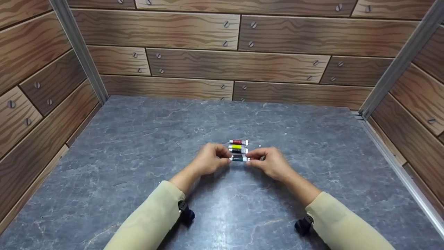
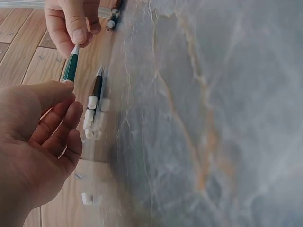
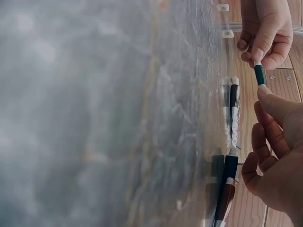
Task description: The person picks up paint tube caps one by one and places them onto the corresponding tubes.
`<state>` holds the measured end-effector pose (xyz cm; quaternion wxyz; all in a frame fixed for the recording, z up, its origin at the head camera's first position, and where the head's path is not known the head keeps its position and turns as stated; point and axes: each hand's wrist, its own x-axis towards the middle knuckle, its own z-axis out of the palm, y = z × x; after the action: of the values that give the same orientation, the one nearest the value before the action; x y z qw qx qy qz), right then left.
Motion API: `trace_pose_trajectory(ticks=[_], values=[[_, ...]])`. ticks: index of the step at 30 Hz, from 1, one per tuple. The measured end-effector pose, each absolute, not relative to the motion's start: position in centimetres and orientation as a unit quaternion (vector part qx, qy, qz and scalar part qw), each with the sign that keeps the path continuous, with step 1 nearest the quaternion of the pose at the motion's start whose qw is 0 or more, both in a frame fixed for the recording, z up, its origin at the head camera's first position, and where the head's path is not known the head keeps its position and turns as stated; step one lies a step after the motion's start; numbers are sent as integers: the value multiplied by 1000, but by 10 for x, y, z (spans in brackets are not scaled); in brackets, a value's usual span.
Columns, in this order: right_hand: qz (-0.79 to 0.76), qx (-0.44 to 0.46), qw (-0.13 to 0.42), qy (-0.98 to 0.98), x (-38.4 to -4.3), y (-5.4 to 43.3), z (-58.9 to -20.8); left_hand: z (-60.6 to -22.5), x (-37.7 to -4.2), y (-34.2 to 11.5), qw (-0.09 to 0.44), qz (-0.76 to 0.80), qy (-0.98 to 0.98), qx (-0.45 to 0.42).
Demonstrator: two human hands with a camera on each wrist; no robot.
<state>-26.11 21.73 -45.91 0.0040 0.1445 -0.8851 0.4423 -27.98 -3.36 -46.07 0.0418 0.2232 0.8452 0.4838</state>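
Observation:
My left hand (image 1: 209, 159) and right hand (image 1: 272, 162) pinch opposite ends of one small dark green paint tube (image 1: 238, 158). It lies crosswise between them, and both wrist views show it held off the table, green (image 2: 71, 67) in the left one. Just beyond it is a short row of similar tubes on the table: a black tube (image 1: 238, 151), a yellow tube (image 1: 237, 147) and a red tube (image 1: 238, 142) farthest away. Fingertips cover both ends of the held tube. In the right wrist view the red tube (image 3: 225, 201) shows low down.
The grey marbled tabletop (image 1: 145, 139) spreads around the hands. A tiny white bit (image 1: 259, 146) lies right of the row. Wood-patterned walls (image 1: 194, 64) enclose the back and sides, with metal posts (image 1: 81, 52) at the corners.

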Motion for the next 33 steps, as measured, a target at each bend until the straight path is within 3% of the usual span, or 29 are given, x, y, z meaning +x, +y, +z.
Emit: trace_pose_trajectory(ticks=[33], values=[[338, 159, 19, -927, -273, 213, -465, -471, -292, -30, 20, 423, 866, 264]])
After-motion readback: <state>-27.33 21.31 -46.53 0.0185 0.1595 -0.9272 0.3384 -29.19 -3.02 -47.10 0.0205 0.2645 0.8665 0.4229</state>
